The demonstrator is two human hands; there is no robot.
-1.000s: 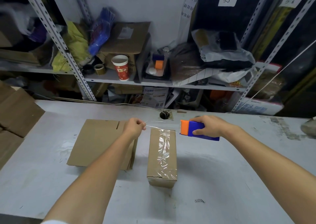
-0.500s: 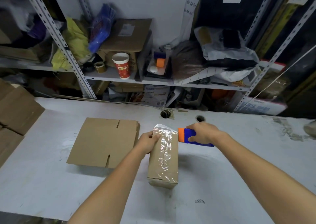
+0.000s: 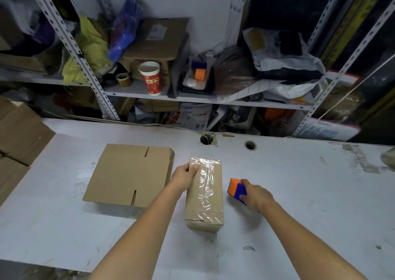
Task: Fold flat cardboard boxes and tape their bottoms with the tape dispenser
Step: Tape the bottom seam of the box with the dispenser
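**Tape being pressed onto the box bottom**

The taped box (image 3: 205, 196) is being steadied at the middle of the table (image 3: 310, 205). Its 11 o'clock corner is being clasped by the left grip (image 3: 185, 175), with the thumb laid on the tape (image 3: 207, 179). The tape dispenser (image 3: 236, 190) is being grasped by the right grip (image 3: 255, 196) at the box's 3 o'clock, apart from it. Firm strokes toward 6 o'clock are being called for to flatten the wrinkles, and the far end is possibly not fully stuck. Flat cardboard (image 3: 130, 172) is stacked at 9 o'clock.
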